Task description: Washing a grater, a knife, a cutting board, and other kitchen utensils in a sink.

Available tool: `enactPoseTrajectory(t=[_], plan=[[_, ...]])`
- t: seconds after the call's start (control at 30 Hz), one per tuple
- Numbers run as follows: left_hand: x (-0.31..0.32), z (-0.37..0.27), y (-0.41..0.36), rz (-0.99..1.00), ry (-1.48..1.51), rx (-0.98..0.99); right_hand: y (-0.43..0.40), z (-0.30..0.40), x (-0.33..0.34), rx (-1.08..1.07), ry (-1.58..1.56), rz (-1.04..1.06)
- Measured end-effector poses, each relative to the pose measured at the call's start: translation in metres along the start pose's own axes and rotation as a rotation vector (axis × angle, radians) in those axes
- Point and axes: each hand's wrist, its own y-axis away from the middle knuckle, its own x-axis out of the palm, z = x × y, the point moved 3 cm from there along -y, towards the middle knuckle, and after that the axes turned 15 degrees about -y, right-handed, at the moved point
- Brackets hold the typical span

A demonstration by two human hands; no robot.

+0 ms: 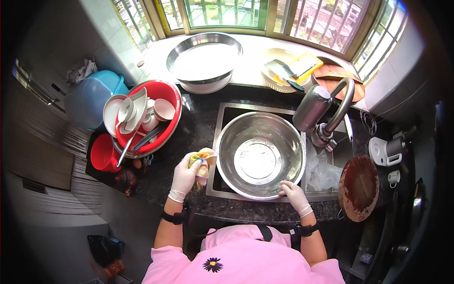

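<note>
A large stainless steel basin [260, 156] rests over the sink [212, 181], its shiny inside facing up. My right hand [294, 195], in a thin white glove, grips the near right part of its rim. In my gloved left hand [184, 175] is a bunched multicoloured cloth [202, 165], held just left of the basin above the dark stone counter [198, 124]. The palm side of the left hand is hidden. A grey faucet [340, 106] with a dark cylindrical body stands behind the basin on the right.
On the left, a red basin [173, 120] holds white bowls, spoons and chopsticks beside a red plastic dipper [103, 152]. A wide metal pan [170, 67] and a basket [269, 80] sit on the windowsill. Right of the sink are plastic bags [322, 174] and a round wooden chopping board [360, 188].
</note>
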Motion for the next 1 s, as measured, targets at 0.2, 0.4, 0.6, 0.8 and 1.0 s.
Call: enactPoseTrajectory(t=[0.2, 0.4, 0.6, 0.8, 1.0], plan=[[-0.038, 0.023, -0.006, -0.197, -0.128, -0.017, 0.019, 0.002, -0.029, -0.157, 0.291, -0.157], [-0.011, 0.071, 0.023, 0.084, -1.023, -0.13, 0.041, -0.021, -0.057, -0.205, 0.255, -0.278], [0.022, 0.127, -0.024, 0.034, -0.907, -0.29, 0.035, 0.009, -0.032, -0.245, 0.234, -0.226], [0.057, 0.129, -0.165, -0.026, -1.008, -0.468, 0.027, 0.021, -0.018, -0.25, 0.282, -0.221], [0.081, 0.097, -0.307, -0.135, -1.206, -0.457, 0.054, 0.021, -0.019, -0.196, 0.384, -0.302]])
